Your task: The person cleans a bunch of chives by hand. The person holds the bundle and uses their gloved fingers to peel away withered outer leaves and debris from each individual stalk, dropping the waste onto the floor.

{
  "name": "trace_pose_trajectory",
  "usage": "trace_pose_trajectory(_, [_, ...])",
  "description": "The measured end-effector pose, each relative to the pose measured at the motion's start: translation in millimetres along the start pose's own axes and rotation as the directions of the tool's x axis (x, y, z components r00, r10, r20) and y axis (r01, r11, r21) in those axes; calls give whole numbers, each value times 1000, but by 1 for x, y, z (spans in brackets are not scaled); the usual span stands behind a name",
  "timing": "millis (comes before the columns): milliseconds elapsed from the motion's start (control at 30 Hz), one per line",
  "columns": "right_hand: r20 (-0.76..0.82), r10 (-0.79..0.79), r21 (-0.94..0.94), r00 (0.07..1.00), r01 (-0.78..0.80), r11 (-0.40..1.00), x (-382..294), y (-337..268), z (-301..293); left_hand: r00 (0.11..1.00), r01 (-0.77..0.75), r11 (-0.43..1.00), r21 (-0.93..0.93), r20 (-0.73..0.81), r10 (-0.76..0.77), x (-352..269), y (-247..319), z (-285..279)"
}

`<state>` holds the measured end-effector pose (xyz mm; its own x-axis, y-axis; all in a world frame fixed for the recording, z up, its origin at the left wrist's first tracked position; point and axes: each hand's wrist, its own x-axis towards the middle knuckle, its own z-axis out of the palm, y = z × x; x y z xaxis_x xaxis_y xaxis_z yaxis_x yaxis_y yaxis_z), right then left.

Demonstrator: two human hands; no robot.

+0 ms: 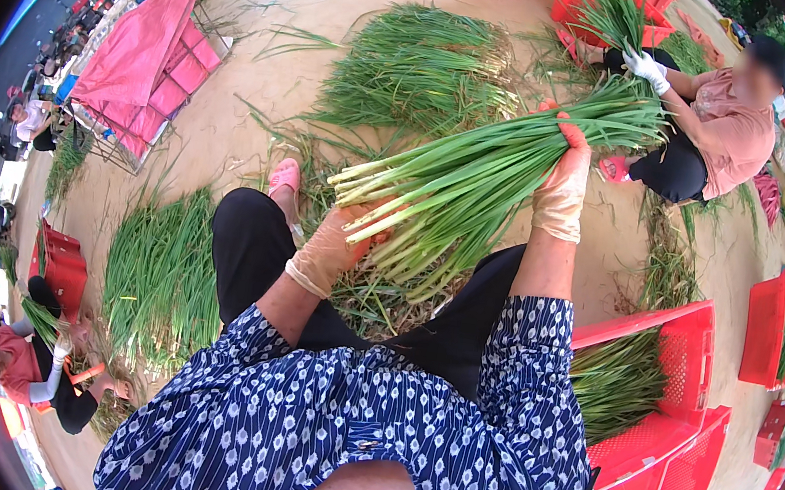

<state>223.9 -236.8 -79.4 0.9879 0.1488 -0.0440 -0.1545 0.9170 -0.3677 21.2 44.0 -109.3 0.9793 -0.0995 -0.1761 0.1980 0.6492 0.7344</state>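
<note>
A thick bunch of long green stalks (473,174), which look like garlic chives, lies across both hands above my lap. Its pale cut ends point left and its leaf tips point right. My right hand (567,167), in a thin translucent glove with orange fingertips, is closed around the leafy part. My left hand (345,243), gloved the same way, holds the bunch near the pale ends. Stalks hide part of its fingers. Below, between my knees, a heap of dry trimmings and loose leaves (378,309) covers the floor.
Piles of stalks lie ahead (420,67) and at left (160,277). A red crate (687,366) with stalks stands by my right side. A co-worker (728,131) sits at upper right with a bunch; another person (23,363) crouches at lower left. A pink-covered rack (143,71) stands at upper left.
</note>
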Motion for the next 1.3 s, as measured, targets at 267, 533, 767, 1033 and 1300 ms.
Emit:
trace_pose_trajectory(267, [-87, -140, -27, 986, 138, 990, -1, -12, 0, 998, 66, 982, 178, -2, -67, -39, 31, -23])
trace_pose_trajectory(533, [-35, -375, -130, 927, 367, 921, -6, -29, 5, 972, 235, -296, 926, -217, 93, -81, 10, -92])
trace_pose_trajectory(767, [86, -330, -128, 940, 339, 932, -15, -5, 22, 954, 179, 162, 970, -211, 213, 18, 0, 27])
trace_pose_trajectory(1033, [142, -365, -231, 920, 389, 892, -22, 20, 42, 967, 84, 961, 265, -256, -14, 54, -15, 66])
trace_pose_trajectory(1300, [90, -370, -175, 925, 381, 908, -23, 5, 40, 994, 106, 786, 609, -51, -94, -15, 18, 50])
